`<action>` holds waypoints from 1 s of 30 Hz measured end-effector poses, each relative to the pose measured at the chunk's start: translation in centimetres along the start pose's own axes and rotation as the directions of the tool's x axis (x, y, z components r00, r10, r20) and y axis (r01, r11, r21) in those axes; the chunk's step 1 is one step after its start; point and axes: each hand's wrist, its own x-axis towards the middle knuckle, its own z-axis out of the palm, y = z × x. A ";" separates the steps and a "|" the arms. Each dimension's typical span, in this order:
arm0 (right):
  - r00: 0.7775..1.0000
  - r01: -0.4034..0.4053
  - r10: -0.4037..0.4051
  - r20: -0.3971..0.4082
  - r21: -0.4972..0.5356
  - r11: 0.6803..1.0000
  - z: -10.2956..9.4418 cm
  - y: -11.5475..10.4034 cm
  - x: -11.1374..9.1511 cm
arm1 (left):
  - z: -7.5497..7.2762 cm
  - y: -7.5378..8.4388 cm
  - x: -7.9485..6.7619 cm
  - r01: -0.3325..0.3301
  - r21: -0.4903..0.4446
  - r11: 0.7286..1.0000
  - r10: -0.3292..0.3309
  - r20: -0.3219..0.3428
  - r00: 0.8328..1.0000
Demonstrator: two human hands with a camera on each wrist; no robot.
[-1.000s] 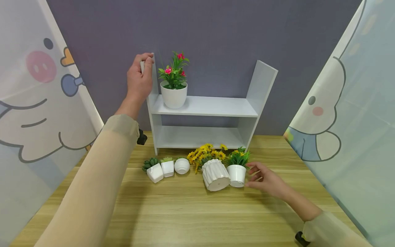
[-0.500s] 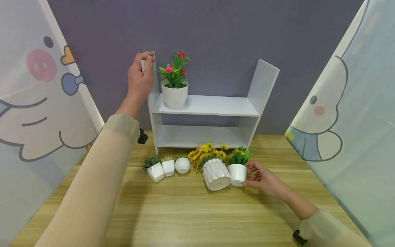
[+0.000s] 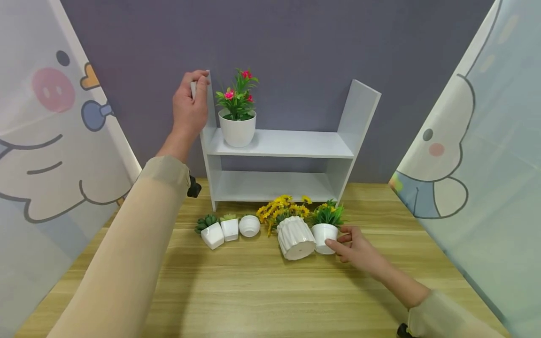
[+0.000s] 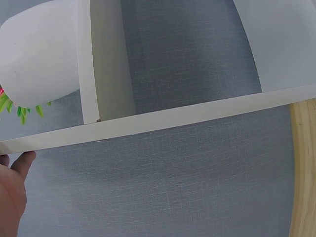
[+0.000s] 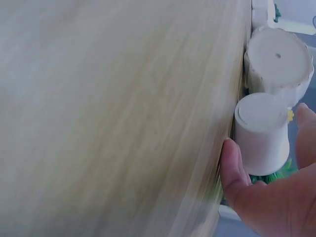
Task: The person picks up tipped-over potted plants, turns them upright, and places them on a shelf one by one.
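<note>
My left hand (image 3: pixel 190 103) holds the top of the left side panel of a white two-tier shelf (image 3: pixel 291 144), with the thumb (image 4: pixel 23 163) against the panel's edge in the left wrist view. On the table, my right hand (image 3: pixel 362 253) is at a small white pot (image 3: pixel 323 233) of green leaves, lying tipped with its base toward me. The thumb overlaps the pot's front and the fingers are at its far right side. In the right wrist view the pot stands between spread thumb and fingers. Left of it lies a ribbed white pot (image 3: pixel 294 238) with yellow flowers (image 3: pixel 282 209).
A white pot (image 3: pixel 237 131) with pink flowers stands upright on the shelf's upper tier, at the left. Small succulent pots (image 3: pixel 229 230) lie in a row on the wooden table (image 3: pixel 253 295). A grey wall (image 3: pixel 296 47) stands behind the shelf.
My right hand has moved left onto the small leafy pot, its thumb passing from beside the pot to its front. The left hand keeps its hold on the shelf panel.
</note>
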 end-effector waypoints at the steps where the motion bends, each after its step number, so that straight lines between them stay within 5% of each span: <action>1: 1.000 -0.007 0.007 -0.008 -0.006 1.000 0.3 -0.1 0.1 | 0.0 0.0 0.0 0.000 0.001 1.000 0.000 0.000 1.000; 30: 0.997 0.034 -0.035 -0.064 -0.027 0.999 0.6 -0.6 0.0 | -0.1 -0.1 -0.1 -0.009 0.004 1.000 0.009 0.000 1.000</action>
